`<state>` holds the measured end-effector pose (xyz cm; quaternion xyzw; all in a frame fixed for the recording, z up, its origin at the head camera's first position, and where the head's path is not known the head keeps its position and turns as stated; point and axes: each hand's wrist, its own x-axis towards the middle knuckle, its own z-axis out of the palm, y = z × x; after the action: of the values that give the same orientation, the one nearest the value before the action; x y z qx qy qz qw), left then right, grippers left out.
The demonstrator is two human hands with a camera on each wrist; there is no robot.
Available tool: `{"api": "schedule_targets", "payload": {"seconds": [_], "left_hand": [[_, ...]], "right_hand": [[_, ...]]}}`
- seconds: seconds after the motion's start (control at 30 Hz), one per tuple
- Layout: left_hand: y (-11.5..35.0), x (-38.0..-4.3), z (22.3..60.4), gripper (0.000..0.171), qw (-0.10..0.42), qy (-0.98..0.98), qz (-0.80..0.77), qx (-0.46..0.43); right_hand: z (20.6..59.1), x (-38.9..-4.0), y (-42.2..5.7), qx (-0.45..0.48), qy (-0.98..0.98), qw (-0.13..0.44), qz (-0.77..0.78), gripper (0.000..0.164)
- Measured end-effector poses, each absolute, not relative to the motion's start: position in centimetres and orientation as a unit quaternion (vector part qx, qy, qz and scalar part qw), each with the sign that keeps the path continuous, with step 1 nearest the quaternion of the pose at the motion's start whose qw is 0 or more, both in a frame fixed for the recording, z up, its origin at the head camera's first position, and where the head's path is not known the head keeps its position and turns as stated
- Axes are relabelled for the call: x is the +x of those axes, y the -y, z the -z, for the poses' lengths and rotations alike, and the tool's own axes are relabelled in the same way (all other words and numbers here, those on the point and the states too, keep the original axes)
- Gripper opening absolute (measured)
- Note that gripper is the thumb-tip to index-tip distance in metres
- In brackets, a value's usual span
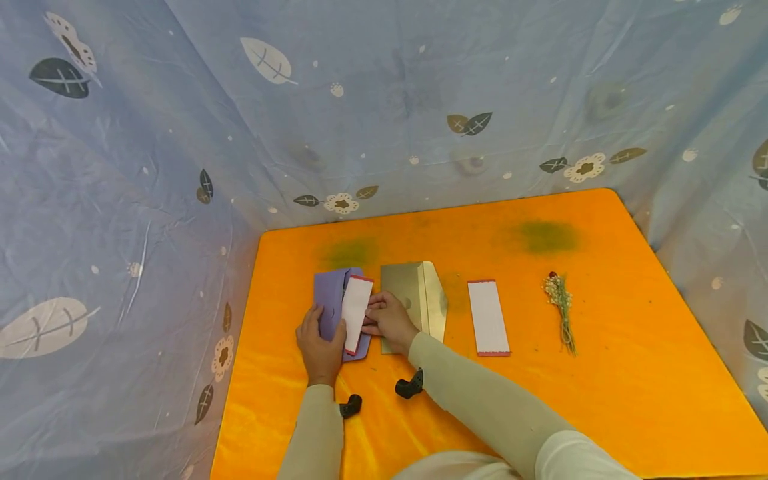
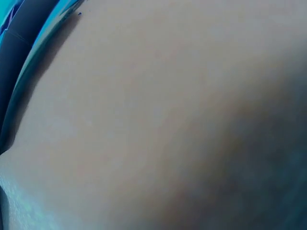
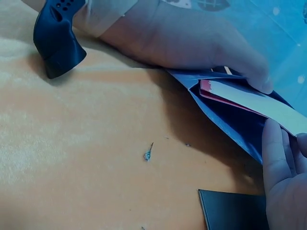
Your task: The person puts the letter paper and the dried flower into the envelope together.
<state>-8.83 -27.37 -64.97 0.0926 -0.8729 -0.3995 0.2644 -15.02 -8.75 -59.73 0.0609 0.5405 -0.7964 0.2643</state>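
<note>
A purple envelope (image 1: 327,293) lies at the left of the table, its flap to the right. My left hand (image 1: 321,350) grips its left side, the thumb reaching toward the opening. My right hand (image 1: 393,323) pinches a white card with red ends (image 1: 359,307) by its right edge. In the right wrist view the card (image 3: 249,99) lies along the mouth of the envelope (image 3: 225,120), with the left thumb close over it. How far the card sits inside is hidden. Blurred skin of the left hand (image 2: 134,105) fills most of the left wrist view.
A gold envelope (image 1: 399,277) lies under my right hand, flap to the right. Further right are a second white card with red ends (image 1: 489,317) and a small dried-flower bunch (image 1: 563,310). Patterned cloth (image 1: 384,100) surrounds the orange table (image 1: 630,373).
</note>
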Motion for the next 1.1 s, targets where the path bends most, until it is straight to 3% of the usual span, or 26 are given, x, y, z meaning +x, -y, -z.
{"api": "schedule_targets", "payload": {"seconds": [0.67, 1.1], "left_hand": [[27.7, -8.5, 65.1, 0.065, 0.275, 0.863, 0.416, 0.089], [27.6, -8.6, 65.3, 0.064, 0.277, 0.861, 0.417, 0.089]], "right_hand": [[59.8, -15.4, 10.5, 0.028, -0.619, 0.240, 0.747, 0.018], [59.7, -15.8, 10.4, 0.047, -0.607, 0.262, 0.749, 0.017]]}}
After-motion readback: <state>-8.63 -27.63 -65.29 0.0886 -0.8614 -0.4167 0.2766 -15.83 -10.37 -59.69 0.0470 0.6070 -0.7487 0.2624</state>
